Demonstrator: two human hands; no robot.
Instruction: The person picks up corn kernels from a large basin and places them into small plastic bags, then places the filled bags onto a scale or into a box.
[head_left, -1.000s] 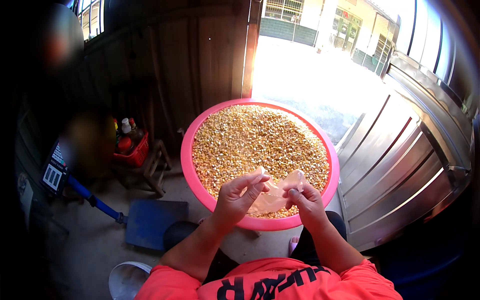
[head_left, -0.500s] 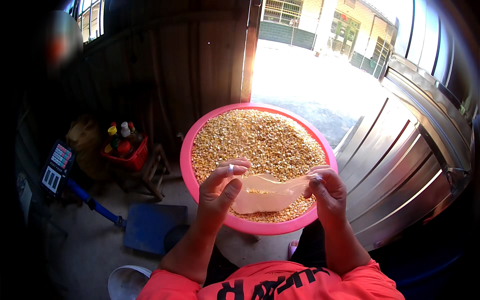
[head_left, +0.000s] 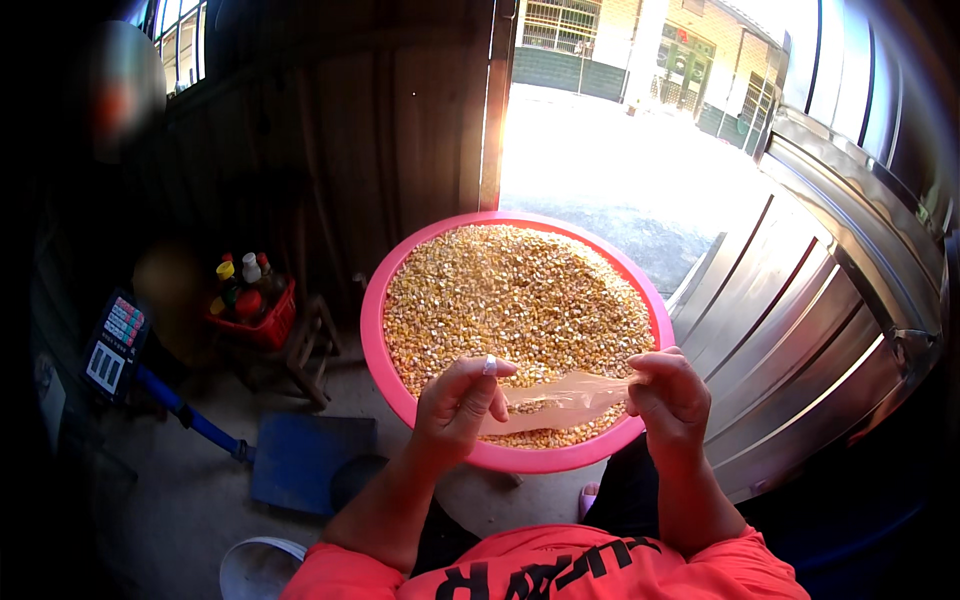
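Right hand (head_left: 672,395): thumb and fingers pinched on one end of a thin, translucent plastic film (head_left: 560,398). Left hand (head_left: 458,405): fingers bent at the film's other end, grip uncertain; white band (head_left: 489,366) on one finger. Film: stretched between the hands, above the near edge of a round pink basin (head_left: 374,330). Basin contents: yellow corn kernels (head_left: 520,300). Beyond its left edge: blue platform scale (head_left: 312,462); red basket (head_left: 268,328) of bottles on a wooden stool (head_left: 318,350).

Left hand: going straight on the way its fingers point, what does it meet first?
The left hand points rightward, so first the see-through film next to it, then probably the right hand, which pinches the film's far end. One view leaves depth unclear.
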